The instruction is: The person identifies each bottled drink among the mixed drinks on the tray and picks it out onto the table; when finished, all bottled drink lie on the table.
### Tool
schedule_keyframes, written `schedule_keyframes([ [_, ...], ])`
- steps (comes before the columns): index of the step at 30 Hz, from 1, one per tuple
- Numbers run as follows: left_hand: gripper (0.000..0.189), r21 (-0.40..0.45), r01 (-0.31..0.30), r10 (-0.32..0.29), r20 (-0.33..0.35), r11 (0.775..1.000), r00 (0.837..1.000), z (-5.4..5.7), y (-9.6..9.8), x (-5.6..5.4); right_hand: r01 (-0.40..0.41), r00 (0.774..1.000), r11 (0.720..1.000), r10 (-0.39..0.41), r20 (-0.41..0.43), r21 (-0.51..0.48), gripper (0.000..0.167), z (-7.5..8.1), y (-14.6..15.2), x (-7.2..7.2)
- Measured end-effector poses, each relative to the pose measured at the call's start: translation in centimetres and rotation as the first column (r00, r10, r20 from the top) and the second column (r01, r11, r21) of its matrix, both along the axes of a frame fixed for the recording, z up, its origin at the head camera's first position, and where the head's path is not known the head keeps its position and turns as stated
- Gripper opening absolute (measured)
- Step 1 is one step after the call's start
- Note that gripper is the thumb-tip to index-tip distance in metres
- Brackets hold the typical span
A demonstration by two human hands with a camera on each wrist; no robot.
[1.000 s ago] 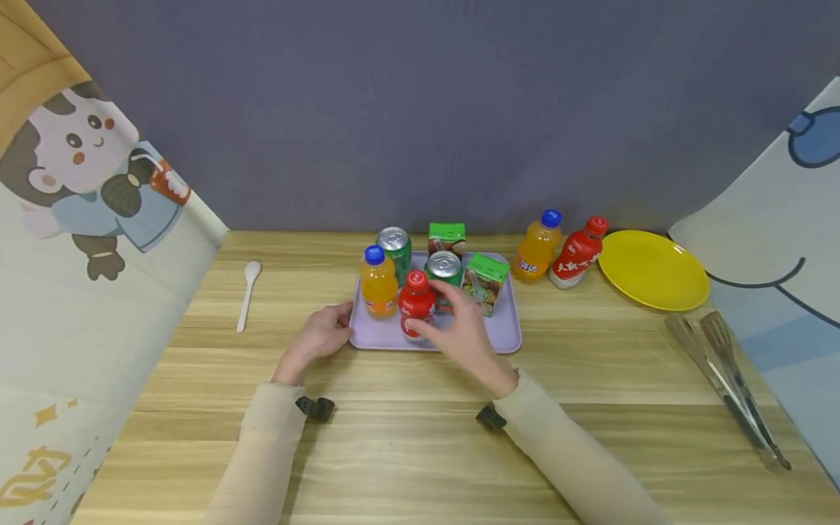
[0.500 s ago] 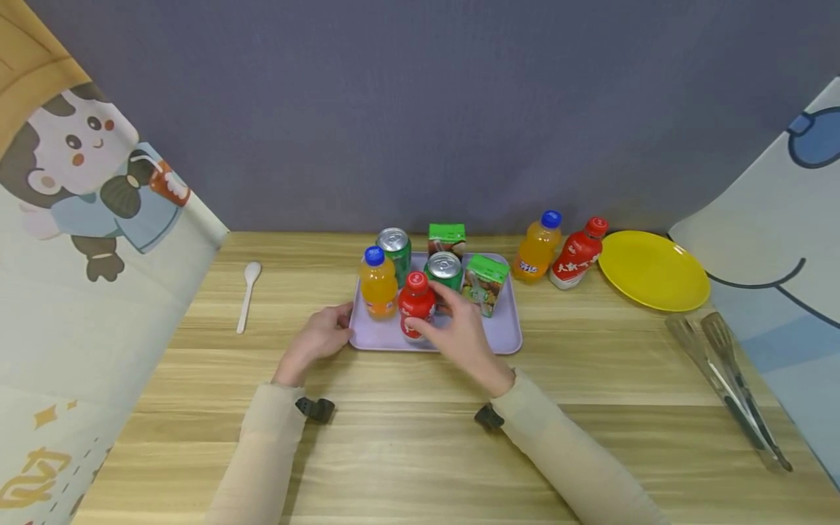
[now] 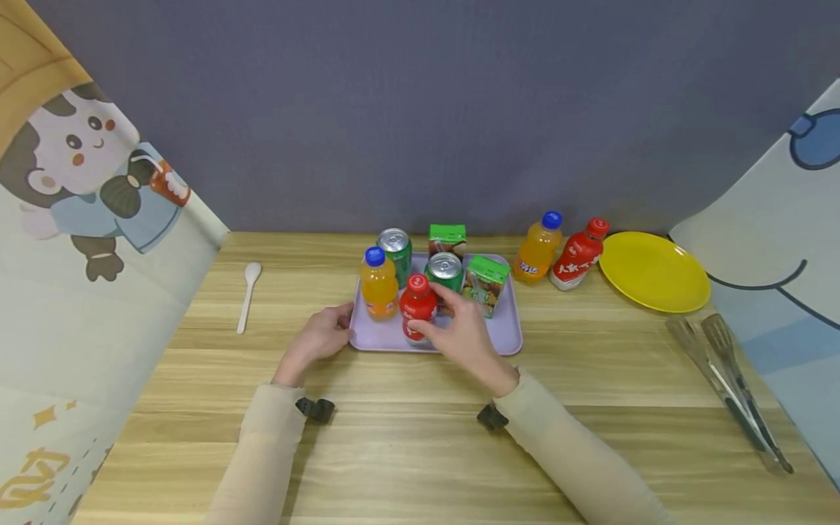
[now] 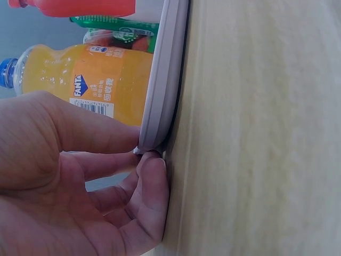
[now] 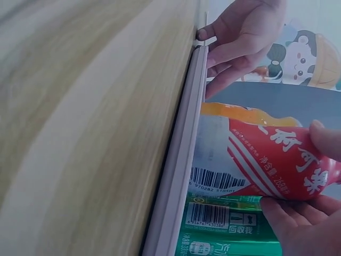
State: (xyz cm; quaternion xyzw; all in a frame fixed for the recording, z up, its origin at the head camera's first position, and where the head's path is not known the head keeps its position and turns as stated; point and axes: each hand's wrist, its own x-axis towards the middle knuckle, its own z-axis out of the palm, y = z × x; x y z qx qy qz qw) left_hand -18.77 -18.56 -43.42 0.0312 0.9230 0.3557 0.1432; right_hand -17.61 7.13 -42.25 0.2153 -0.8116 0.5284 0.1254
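A person's left hand [image 3: 320, 334] pinches the lilac tray [image 3: 504, 338] near its front left corner, right hand [image 3: 467, 335] grips a red bottle [image 3: 416, 302] between thumb and fingers near the front edge, orange bottle [image 3: 378, 288] just beside it.

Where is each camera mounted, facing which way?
Head: on the head, facing forward and down at the tray; left hand, right hand and sleeves show.
Left wrist: on that wrist, facing the tray's edge; left hand shows.
Right wrist: on that wrist, facing the held red bottle; both hands show.
Both wrist views share the tray and orange bottle.
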Motion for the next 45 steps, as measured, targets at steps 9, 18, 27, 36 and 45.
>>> schedule_keyframes([
  [9,0.059,-0.008,-0.003,0.003,-0.001,1.0,1.0,-0.1,0.0,0.0,-0.005,0.999,1.0,0.006,0.047,-0.014,0.063,0.8,0.6,0.6],
  [18,0.059,-0.007,-0.009,0.009,0.005,1.0,1.0,-0.1,0.1,0.0,0.006,0.999,1.0,-0.005,0.031,-0.024,0.063,1.0,1.6,0.9],
  [27,0.058,-0.006,-0.018,0.018,0.01,1.0,1.0,-0.1,0.1,-0.1,0.012,1.0,0.998,-0.011,0.012,-0.06,0.063,1.4,2.7,1.2],
  [36,0.059,0.004,-0.019,0.019,0.013,1.0,1.0,0.0,0.2,-0.1,0.018,0.999,0.997,-0.015,0.046,-0.073,0.059,5.0,3.5,2.9],
  [45,0.06,-0.008,-0.017,0.017,0.008,1.0,1.0,-0.1,0.1,-0.1,0.037,0.996,0.998,-0.033,0.079,-0.048,0.06,4.4,5.9,1.9],
])
